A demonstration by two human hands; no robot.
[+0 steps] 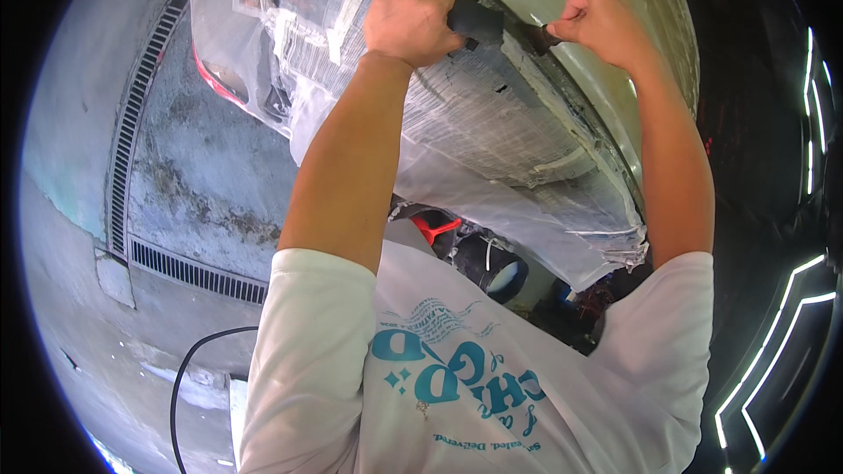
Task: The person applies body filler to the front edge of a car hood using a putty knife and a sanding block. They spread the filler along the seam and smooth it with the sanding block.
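My left hand [413,16] rests at the edge of a masked car, fingers curled and thumb against a black, flat, flexible-looking piece [477,21]. To the right, my right hand [601,25] is closed in a pinch on a small dark brown piece [539,38]. I cannot tell whether the two dark pieces are joined. Between the hands runs a dark channel [575,92] along the border of a pale, glossy car panel [654,9]. Clear film and paper masking [500,132] cover the surface under my left forearm.
A red tail light [218,79] shows at the car's left side. Below the masking are a bright red object [435,228] and a black cylindrical item [487,265]. A drain grate [198,278] crosses the concrete floor, and a black cable [180,386] curves at lower left.
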